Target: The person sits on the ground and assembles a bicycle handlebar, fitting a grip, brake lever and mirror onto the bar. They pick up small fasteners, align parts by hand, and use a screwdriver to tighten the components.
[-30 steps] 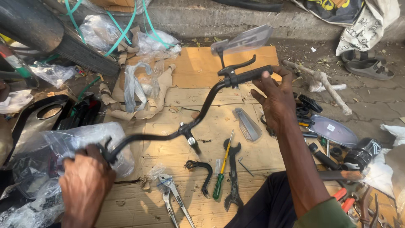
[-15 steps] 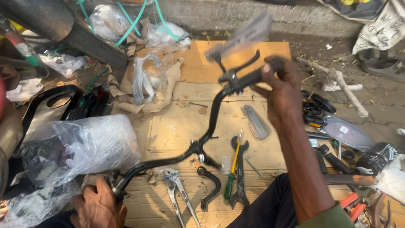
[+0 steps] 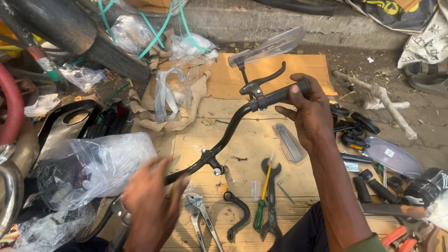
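The left hand [image 3: 149,205], blurred, clenches the lower end of the black handlebar [image 3: 228,135], which rises diagonally above the cardboard sheet [image 3: 242,121] on the ground. The right hand [image 3: 310,112] grasps its rubber grip [image 3: 280,95] near the cardboard's far right corner, beside the brake lever [image 3: 263,79].

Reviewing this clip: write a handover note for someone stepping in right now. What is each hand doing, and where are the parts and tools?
Right hand: closed around the ribbed black rubber grip of the black curved metal handlebar, raised over the brown cardboard sheet.
Left hand: blurred, on the bar's lower end.
Fitted: black brake lever and clear hand guard.
Loose on the cardboard: green-handled screwdriver, black open-ended spanner, silver pliers, second clear guard.
What remains cannot be judged.
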